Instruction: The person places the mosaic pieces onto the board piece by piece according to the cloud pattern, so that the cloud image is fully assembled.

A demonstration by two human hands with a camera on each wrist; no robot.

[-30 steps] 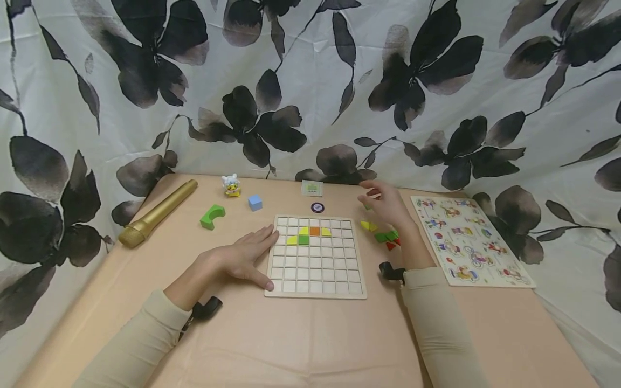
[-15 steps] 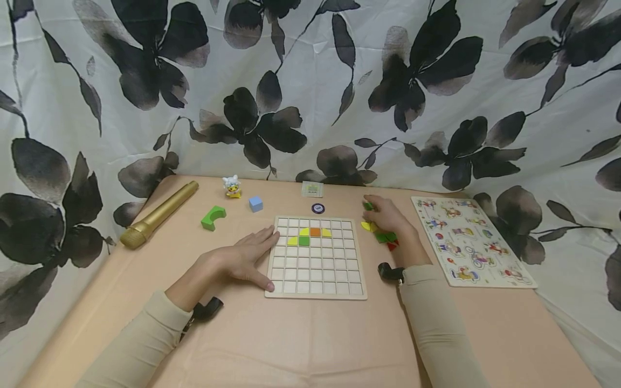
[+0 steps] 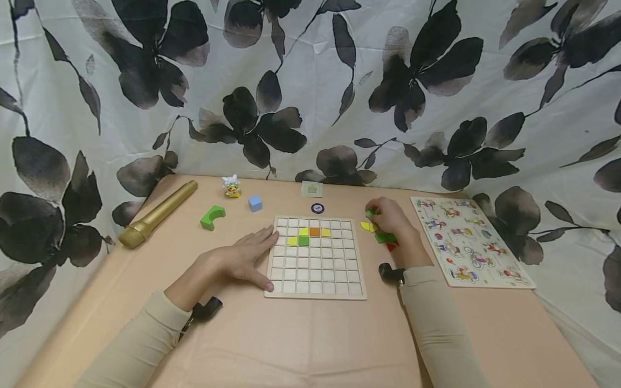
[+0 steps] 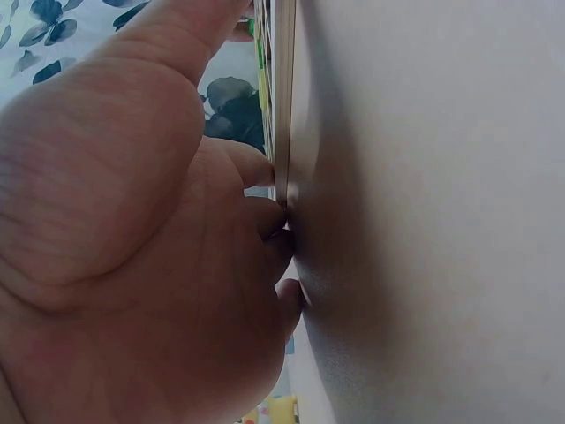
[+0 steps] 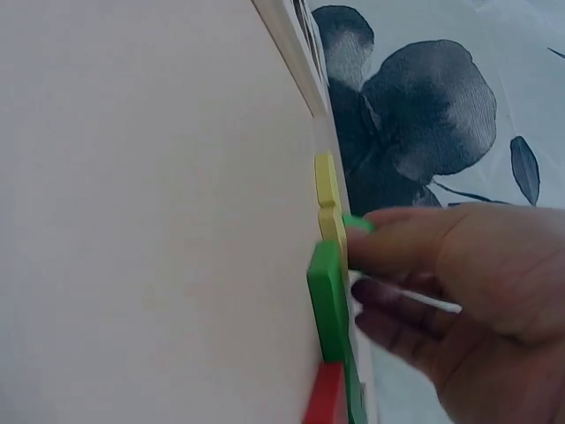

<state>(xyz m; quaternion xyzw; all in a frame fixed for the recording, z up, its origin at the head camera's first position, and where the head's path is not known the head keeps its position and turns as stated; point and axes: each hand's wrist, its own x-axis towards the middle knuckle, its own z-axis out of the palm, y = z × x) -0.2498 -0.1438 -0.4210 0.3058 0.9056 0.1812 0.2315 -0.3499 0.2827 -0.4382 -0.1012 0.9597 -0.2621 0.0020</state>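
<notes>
My left hand (image 3: pixel 245 258) lies with fingers spread along the left edge of a white grid board (image 3: pixel 315 272), its thumb on the lower left corner. Yellow, green and orange tiles sit in the board's upper squares, among them an orange tile (image 3: pixel 315 231). Beyond the board's right side, my right hand (image 3: pixel 393 218) pinches a small green tile (image 3: pixel 370 213) between thumb and fingers; in the right wrist view the fingers hide most of that tile (image 5: pixel 357 224). Close under this hand lie yellow tiles (image 3: pixel 368 226), green tiles (image 3: pixel 385 237) and red tiles (image 3: pixel 392 246).
A picture board (image 3: pixel 470 242) lies at the right. Behind the grid board are a round dark token (image 3: pixel 317 208) and a small card (image 3: pixel 312 188). Toward the left lie a blue cube (image 3: pixel 255 203), a green arch block (image 3: pixel 212 217), a toy figure (image 3: pixel 231 186) and a gold microphone (image 3: pixel 157 215).
My right hand has come down over the loose tiles, its fingers closing on the small green tile, which has turned slightly. The left hand stays in place on the board.
</notes>
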